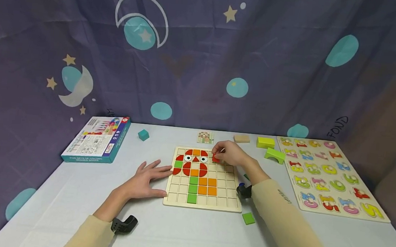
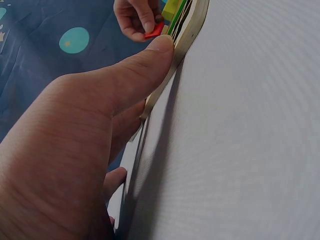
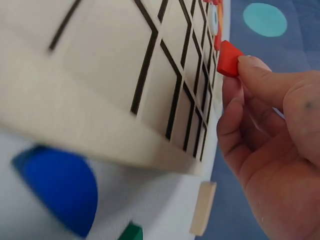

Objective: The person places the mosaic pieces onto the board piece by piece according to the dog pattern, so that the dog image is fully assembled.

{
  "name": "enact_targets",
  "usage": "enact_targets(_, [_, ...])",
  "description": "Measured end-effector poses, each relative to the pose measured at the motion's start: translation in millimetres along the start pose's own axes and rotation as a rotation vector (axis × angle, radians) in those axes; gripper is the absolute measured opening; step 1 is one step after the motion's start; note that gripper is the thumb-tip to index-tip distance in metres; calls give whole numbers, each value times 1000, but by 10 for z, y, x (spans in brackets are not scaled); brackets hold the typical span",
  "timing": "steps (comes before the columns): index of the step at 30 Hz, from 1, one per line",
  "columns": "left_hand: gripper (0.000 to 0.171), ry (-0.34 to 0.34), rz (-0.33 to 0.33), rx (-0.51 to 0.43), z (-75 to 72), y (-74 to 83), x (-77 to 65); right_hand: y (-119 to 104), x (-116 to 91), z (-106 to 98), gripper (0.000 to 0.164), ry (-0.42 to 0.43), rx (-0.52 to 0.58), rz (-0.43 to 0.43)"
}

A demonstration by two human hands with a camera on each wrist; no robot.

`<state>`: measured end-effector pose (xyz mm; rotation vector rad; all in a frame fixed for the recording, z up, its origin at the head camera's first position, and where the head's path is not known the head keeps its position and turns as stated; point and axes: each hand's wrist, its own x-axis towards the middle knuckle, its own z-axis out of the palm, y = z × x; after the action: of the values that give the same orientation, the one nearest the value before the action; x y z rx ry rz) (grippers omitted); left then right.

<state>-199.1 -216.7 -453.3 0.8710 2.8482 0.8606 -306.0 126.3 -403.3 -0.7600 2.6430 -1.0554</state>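
Note:
A wooden grid board point(image 1: 227, 202) lies on the table, with red, orange, green and eye-patterned tiles forming a figure on its left and middle cells. My right hand point(image 1: 232, 154) pinches a small red tile point(image 3: 228, 59) between thumb and fingers over the board's upper part. On the board's left side, my left hand point(image 1: 145, 183) lies with fingers spread, its fingertips and thumb touching the edge. The left wrist view shows that thumb point(image 2: 145, 67) against the board's rim. Behind the board lies a small picture card point(image 1: 205, 137).
A boxed set point(image 1: 92, 139) and a teal cube point(image 1: 143, 135) are at left. Yellow point(image 1: 265, 142) and green arch blocks point(image 1: 275, 155) stand behind right, near a number puzzle board point(image 1: 310, 182). A green tile point(image 1: 248, 218) and a blue curved piece point(image 3: 60, 187) lie beside the grid board.

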Motion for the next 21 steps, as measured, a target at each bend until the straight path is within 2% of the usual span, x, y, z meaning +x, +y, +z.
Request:
enact_targets(10, [76, 2, 2, -6, 5, -1, -1, -4, 109, 111, 4, -6, -41, -21])
enact_targets(21, [76, -2, -4, -6, -6, 3, 2, -9, 114, 136, 6, -32, -93, 9])
